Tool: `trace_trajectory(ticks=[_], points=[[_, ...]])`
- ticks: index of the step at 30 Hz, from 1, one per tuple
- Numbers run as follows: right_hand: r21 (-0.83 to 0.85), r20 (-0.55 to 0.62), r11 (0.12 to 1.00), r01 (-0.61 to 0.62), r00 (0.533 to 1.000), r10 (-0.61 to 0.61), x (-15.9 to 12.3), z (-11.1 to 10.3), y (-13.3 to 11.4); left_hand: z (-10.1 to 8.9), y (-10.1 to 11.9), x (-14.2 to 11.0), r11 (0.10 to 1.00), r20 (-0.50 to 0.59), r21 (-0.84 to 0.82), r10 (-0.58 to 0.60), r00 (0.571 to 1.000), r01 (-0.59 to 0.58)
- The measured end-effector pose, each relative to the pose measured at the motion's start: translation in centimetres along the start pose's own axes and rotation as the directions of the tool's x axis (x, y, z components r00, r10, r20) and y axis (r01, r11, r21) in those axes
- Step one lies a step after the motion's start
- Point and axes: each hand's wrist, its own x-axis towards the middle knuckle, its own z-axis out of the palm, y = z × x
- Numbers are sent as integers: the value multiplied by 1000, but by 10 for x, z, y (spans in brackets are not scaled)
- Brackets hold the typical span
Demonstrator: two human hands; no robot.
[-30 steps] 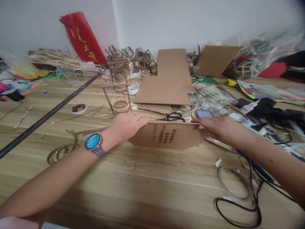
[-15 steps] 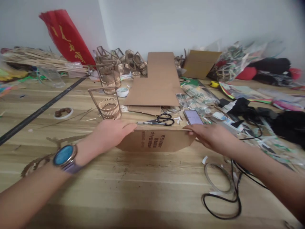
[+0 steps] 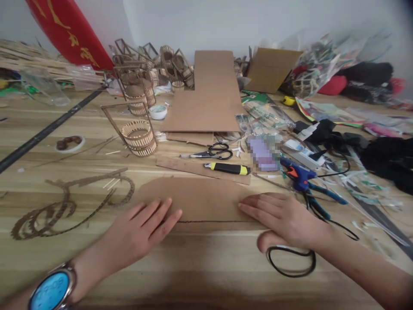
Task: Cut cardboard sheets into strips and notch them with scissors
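Observation:
A plain brown cardboard piece with a rounded far left corner lies face up in front of me. My left hand rests on its left end, fingers stretched out and slightly spread. On the right end lies my right hand, fingers extended over the board and thumb apart below. Just beyond the board are a yellow and black utility knife on a narrow cardboard strip, and black-handled scissors with a pen beside them.
Bamboo-slat baskets stand at the back left, beside larger cut cardboard. To the right lie a phone, a blue glue gun, pliers and a black cable. Coiled brown strips sit at left.
The cardboard has gone from standing on edge, printed side toward me, to lying with its plain side up. Both hands have moved from its top corners onto its ends, fingers now extended.

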Motion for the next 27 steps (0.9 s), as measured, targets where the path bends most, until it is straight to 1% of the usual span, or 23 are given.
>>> trace_trajectory(ticks=[1, 2, 3, 4, 5, 7, 9, 10, 12, 15, 18, 20, 22, 24, 27], points=[[116, 36, 993, -26, 999, 22, 3, 0, 1, 3, 5, -4, 1000, 34, -5, 10, 999, -10], [195, 71, 978, -71, 996, 58, 6, 0, 3, 5, 9, -7, 1000, 73, -13, 12, 997, -11], [224, 106, 966, -126, 989, 104, 9, 1, 7, 6, 12, -9, 1000, 110, -22, 12, 994, -9], [204, 132, 962, -183, 979, 158, 13, 3, 13, 8, 14, -11, 999, 139, -33, 11, 990, -7], [149, 144, 961, -235, 966, 214, 18, 7, 20, 9, 15, -13, 999, 154, -44, 10, 988, -4], [13, 131, 943, -332, 935, 328, 29, 18, 38, 12, 16, -16, 998, 163, -64, 28, 986, -18], [-63, 120, 913, -404, 905, 408, 42, 32, 60, 16, 14, -18, 997, 155, -78, 33, 987, -21], [-94, 127, 900, -425, 892, 434, 49, 38, 71, 18, 12, -18, 996, 152, -88, 21, 988, -8], [-134, 182, 888, -439, 870, 457, 63, 49, 87, 22, 11, -17, 992, 146, -118, -16, 989, 33], [-162, 289, 894, -417, 846, 447, 76, 55, 96, 27, 11, -16, 980, 156, -171, -71, 985, 98], [-189, 327, 892, -411, 830, 452, 80, 46, 86, 31, 13, -14, 965, 191, -211, -115, 975, 155], [-194, 332, 887, -419, 823, 461, 77, 35, 70, 33, 12, -12, 955, 211, -231, -136, 968, 185], [-166, 357, 896, -412, 822, 444, 71, 23, 50, 35, 10, -11, 947, 223, -245, -154, 963, 208], [-106, 407, 917, -384, 824, 393, 63, 14, 28, 37, 8, -11, 938, 226, -263, -165, 960, 224], [-6, 498, 947, -322, 820, 282, 52, 10, -3, 38, 7, -10, 917, 238, -307, -184, 954, 253]])
